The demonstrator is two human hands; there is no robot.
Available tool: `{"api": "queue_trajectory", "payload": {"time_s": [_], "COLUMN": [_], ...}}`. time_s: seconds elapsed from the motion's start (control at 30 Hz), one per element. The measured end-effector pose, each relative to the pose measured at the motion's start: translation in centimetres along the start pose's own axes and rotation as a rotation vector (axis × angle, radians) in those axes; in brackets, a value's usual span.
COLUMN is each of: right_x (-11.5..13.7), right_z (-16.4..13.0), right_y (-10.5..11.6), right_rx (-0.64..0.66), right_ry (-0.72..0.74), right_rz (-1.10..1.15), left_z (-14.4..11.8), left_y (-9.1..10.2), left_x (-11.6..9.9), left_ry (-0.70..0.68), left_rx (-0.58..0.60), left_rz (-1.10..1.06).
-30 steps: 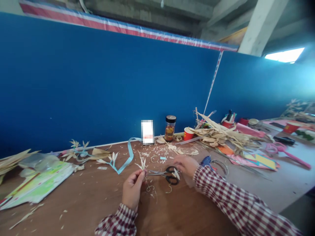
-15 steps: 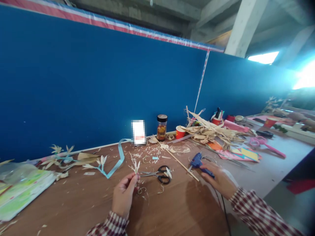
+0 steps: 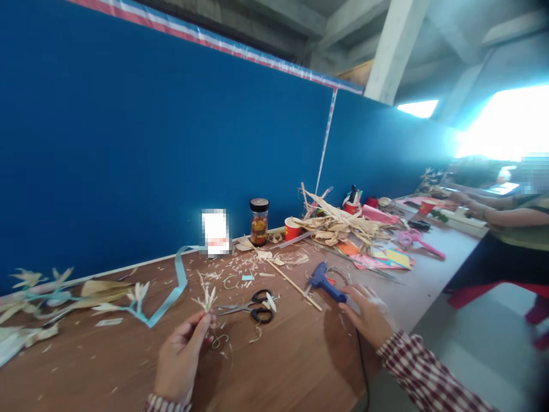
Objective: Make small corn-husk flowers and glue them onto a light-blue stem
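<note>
Two blue partition panels [image 3: 171, 131] stand behind one brown desk [image 3: 274, 366]. The desk carries one heap of dry leaves [image 3: 343, 226]. Right hand [image 3: 369, 315]: fingers at the handle of one glue gun [image 3: 319, 277]; closure cannot be determined. Behind: one lidded jar [image 3: 259, 226]. Between the hands: one pair of black-handled scissors [image 3: 249, 307]. Left hand [image 3: 180, 355]: fingers pinch one pale flower [image 3: 209, 298], beside the scissors.

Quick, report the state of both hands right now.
Left hand: closed, pinching a pale flower.
Right hand: at the blue glue gun's handle end; whether it grips cannot be told.
</note>
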State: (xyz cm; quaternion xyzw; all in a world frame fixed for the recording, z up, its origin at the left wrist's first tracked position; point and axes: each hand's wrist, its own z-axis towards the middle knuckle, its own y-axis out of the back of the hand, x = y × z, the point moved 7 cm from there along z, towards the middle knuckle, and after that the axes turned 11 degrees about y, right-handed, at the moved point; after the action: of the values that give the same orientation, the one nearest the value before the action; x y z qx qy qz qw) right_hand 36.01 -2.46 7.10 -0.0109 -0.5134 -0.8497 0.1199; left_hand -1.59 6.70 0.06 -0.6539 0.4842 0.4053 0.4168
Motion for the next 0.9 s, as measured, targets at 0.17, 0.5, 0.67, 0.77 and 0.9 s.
{"api": "queue_trajectory", "payload": {"time_s": [0.17, 0.5, 0.67, 0.77, 0.9], "right_x": [0.5, -0.5, -1.4, -2.1, -2.7], "right_z": [0.7, 3.1, 2.5, 2.0, 2.0], "right_y": [-0.2, -3.3, -3.3, -1.9, 0.8], "right_rx": [0.069, 0.135, 0.042, -0.050, -0.154], "right_ry": [0.019, -0.060, -0.087, -0.138, -0.195], "right_rz": [-0.043, -0.209, -0.178, -0.080, 0.072], "left_z": [0.0, 0.3, 0.2, 0.2, 0.3], "left_y": [-0.1, -0.1, -0.1, 0.1, 0.2], "left_x": [0.0, 0.2, 0.3, 0.4, 0.4], "left_ry": [0.019, 0.035, 0.038, 0.032, 0.023], "left_rx": [0.000, 0.006, 0.010, -0.001, -0.007], "left_rz": [-0.001, -0.009, -0.011, -0.010, 0.011]}}
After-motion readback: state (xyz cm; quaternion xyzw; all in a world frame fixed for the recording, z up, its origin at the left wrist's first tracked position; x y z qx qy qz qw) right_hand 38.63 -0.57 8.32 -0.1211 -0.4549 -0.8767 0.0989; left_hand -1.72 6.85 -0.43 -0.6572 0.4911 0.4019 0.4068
